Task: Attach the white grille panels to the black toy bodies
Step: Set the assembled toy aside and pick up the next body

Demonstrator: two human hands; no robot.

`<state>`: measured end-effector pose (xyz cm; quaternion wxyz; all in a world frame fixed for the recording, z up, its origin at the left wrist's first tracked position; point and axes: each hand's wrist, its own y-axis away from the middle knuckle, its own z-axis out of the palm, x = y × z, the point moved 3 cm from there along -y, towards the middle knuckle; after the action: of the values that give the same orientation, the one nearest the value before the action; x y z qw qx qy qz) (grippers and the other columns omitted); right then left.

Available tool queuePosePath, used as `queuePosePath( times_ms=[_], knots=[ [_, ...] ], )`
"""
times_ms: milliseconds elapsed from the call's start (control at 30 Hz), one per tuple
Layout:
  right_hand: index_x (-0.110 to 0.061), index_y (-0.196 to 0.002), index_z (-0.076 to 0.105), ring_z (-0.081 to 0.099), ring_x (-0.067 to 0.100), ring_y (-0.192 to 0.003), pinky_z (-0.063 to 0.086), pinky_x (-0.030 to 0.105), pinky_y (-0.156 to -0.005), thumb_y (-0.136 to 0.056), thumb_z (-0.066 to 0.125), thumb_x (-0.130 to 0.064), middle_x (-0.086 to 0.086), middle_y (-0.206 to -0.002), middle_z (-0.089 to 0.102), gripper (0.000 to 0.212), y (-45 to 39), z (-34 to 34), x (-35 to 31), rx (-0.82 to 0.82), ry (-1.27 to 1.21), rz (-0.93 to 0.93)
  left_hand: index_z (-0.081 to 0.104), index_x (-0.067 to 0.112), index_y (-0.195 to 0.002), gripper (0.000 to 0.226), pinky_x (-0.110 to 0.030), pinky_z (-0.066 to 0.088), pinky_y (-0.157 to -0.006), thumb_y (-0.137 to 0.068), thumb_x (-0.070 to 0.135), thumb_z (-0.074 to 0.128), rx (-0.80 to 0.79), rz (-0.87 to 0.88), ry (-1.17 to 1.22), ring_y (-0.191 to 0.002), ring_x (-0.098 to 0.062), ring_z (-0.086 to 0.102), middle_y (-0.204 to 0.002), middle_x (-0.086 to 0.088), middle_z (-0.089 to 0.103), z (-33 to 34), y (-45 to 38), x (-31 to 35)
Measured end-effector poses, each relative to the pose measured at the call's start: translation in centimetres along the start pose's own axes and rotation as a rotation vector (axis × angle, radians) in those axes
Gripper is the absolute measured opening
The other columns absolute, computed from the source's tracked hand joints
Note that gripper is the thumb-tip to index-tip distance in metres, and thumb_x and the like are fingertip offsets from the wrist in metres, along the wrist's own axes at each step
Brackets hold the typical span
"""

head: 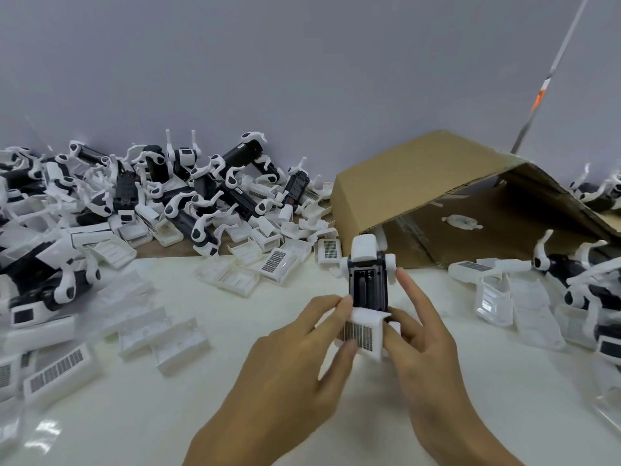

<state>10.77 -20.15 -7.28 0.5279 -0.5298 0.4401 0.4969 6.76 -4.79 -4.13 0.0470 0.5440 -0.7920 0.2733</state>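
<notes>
A black toy body (368, 280) with white end caps is held upright above the white table, its open battery bay facing me. Against its near end sits a white grille panel (364, 332) with a dark slotted patch. My left hand (295, 361) pinches the panel's left side between thumb and fingers. My right hand (423, 338) grips the panel and body from the right, with its index finger stretched up along the body's right side.
A heap of black-and-white toy bodies (188, 190) lies at the back left. Loose white grille panels (60, 368) are scattered left and centre. An open cardboard box (420, 176) lies on its side at the back right, with more bodies and panels (497, 297) to its right.
</notes>
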Motion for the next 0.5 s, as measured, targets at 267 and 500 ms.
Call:
queuePosePath(
  times_ms=[267,500],
  knots=[
    [-0.070,-0.130,0.041,0.071,0.005,-0.102,0.049,0.025,-0.086,-0.087,0.070,-0.023,-0.021,-0.105,0.076,0.070,-0.20,0.24,-0.22,0.005,-0.009,-0.015,0.054,0.027,-0.142,0.058,-0.021,0.051,-0.082,-0.092,0.052,0.063,0.019,0.038,0.074,-0.103,-0.001,0.056,-0.126,0.020,0.056,0.32,0.16,0.03],
    [-0.067,-0.133,0.042,0.071,-0.005,-0.093,0.051,0.017,-0.075,-0.084,0.067,-0.033,-0.025,-0.099,0.075,0.065,-0.27,0.30,-0.60,-0.005,-0.099,-0.025,0.069,0.013,-0.120,0.035,-0.024,0.051,-0.066,-0.093,0.032,0.061,0.288,0.102,0.024,-0.077,-0.009,0.060,-0.088,0.009,0.066,-0.53,-0.21,0.39]
  ],
)
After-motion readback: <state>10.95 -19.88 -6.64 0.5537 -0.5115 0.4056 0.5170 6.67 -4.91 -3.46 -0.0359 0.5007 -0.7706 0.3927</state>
